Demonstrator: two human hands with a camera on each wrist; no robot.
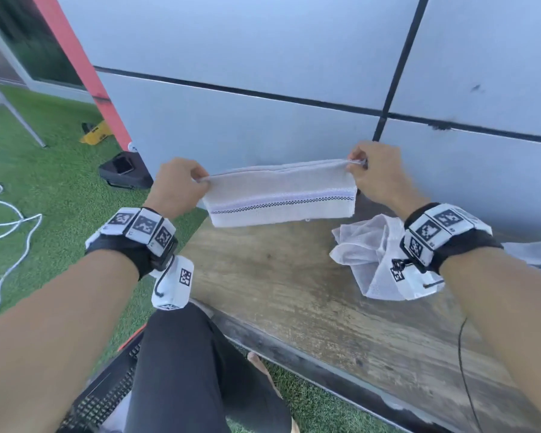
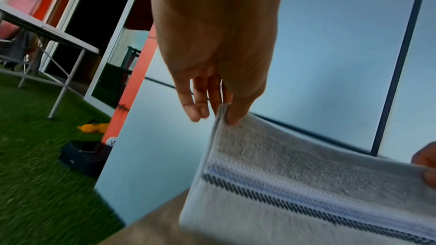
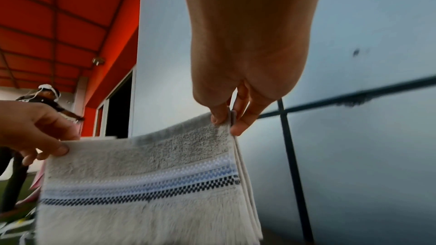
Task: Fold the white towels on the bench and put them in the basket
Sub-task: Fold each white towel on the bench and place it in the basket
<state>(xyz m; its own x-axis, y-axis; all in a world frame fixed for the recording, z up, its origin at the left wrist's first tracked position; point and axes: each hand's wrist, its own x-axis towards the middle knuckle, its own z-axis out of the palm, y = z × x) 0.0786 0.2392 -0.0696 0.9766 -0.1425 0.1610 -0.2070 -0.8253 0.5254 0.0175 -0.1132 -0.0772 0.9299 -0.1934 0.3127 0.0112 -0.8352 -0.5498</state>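
Pinching the folded white terry towel (image 1: pixel 281 195) taut, my left hand (image 1: pixel 177 185) and right hand (image 1: pixel 377 173) each grasp a top corner. I judge layers could slip apart if either pinch loosens over the wooden worktop (image 1: pixel 294 292).

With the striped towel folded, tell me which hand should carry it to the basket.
Left, probably. The black basket sits low on the person's left, beside the left hand. Both hands pinch the striped towel; the right hand hangs above the crumpled towel on the bench, ready to take it next.

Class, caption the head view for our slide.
Both hands, left hand and right hand, pinch a folded towel above the bench.
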